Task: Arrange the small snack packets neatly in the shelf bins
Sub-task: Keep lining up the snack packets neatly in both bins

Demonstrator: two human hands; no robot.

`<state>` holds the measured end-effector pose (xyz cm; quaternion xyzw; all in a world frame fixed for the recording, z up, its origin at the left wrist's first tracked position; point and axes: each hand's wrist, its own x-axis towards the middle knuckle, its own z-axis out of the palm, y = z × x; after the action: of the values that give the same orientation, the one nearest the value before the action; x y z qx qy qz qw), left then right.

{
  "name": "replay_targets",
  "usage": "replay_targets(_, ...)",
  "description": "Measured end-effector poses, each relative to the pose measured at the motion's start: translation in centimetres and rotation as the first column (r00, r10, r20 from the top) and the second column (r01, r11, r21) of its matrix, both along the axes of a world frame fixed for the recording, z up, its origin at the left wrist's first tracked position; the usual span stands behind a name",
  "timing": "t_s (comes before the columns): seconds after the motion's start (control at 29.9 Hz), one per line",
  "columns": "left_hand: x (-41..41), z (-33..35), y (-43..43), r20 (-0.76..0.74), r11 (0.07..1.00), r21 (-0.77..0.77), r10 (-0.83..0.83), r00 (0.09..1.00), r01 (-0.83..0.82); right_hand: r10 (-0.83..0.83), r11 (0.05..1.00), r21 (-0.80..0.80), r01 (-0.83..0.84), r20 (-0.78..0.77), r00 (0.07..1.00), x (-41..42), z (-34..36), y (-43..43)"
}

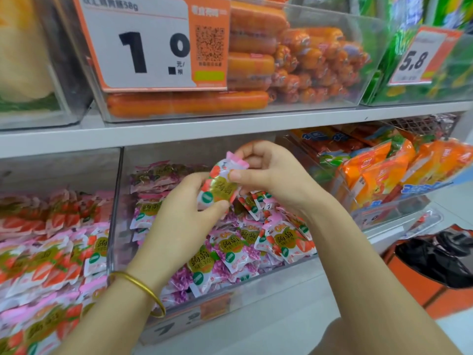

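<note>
Both hands hold one small strawberry snack packet (220, 187) above the middle clear bin (116, 201). My left hand (184, 213) grips its lower part, thumb on the front. My right hand (266, 170) pinches its pink top edge. Below them the bin holds several loose packets (281, 242), a mix of strawberry and purple grape ones, with a stacked row at the back. The bin to the left (51, 239) is packed with strawberry packets in rows.
The upper shelf (230, 126) carries a clear bin of orange sausages (250, 70) with a large price card (143, 44). To the right sits a tilted bin of orange snack bags (389, 172). A black shoe (435, 262) shows at the lower right.
</note>
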<state>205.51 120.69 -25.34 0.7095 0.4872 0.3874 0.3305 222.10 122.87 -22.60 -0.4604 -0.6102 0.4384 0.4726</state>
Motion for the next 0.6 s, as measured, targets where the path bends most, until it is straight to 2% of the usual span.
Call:
replay_targets(0.03,-0.1,0.0,0.1,0.015,0.999,-0.029,0.022,1.000,-0.022,-0.022,1.000,-0.006,0.021,-0.016,1.000,0.1,-0.1,0.3)
replay_targets(0.07,-0.3,-0.1,0.2,0.059,0.997,-0.078,0.033,0.998,-0.028,-0.106,0.994,0.007,0.106,0.032,0.994,0.7,-0.4,1.0)
replay_targets(0.1,-0.5,-0.3,0.3,0.110,0.991,-0.133,0.037,0.993,-0.023,-0.228,0.974,0.060,0.221,0.174,0.958,1.5,-0.8,1.7)
replay_targets(0.13,-0.7,-0.4,0.3,0.156,0.983,-0.181,0.042,0.987,-0.013,-0.334,0.943,0.135,0.306,0.387,0.860,2.5,-1.5,2.5)
replay_targets(0.17,-0.8,-0.5,0.3,0.189,0.977,-0.213,0.044,0.981,-0.003,-0.371,0.926,0.181,0.330,0.588,0.719,3.1,-2.2,3.1)
replay_targets(0.2,-0.9,-0.6,0.3,0.218,0.972,-0.236,0.040,0.975,0.012,-0.330,0.935,0.172,0.310,0.739,0.587,3.4,-2.8,3.5)
replay_targets(0.23,-0.9,-0.6,0.2,0.242,0.967,-0.252,0.033,0.970,0.030,-0.248,0.955,0.132,0.265,0.845,0.474,3.3,-3.4,3.8)
replay_targets(0.3,-0.9,-0.6,0.2,0.286,0.958,-0.281,0.028,0.958,0.056,-0.149,0.978,0.101,0.180,0.949,0.279,2.8,-4.4,4.1)
replay_targets(0.33,-0.9,-0.6,0.2,0.308,0.953,-0.297,0.031,0.951,0.064,-0.155,0.978,0.115,0.176,0.960,0.234,2.5,-4.7,4.2)
replay_targets(0.5,-0.8,-0.6,0.1,0.385,0.929,-0.361,0.062,0.921,0.088,-0.350,0.919,0.283,0.274,0.906,0.239,2.4,-4.2,3.7)
replay_targets(0.6,-0.7,-0.5,0.2,0.427,0.908,-0.407,0.097,0.899,0.096,-0.622,0.770,0.477,0.424,0.708,0.333,2.6,-3.2,2.4)
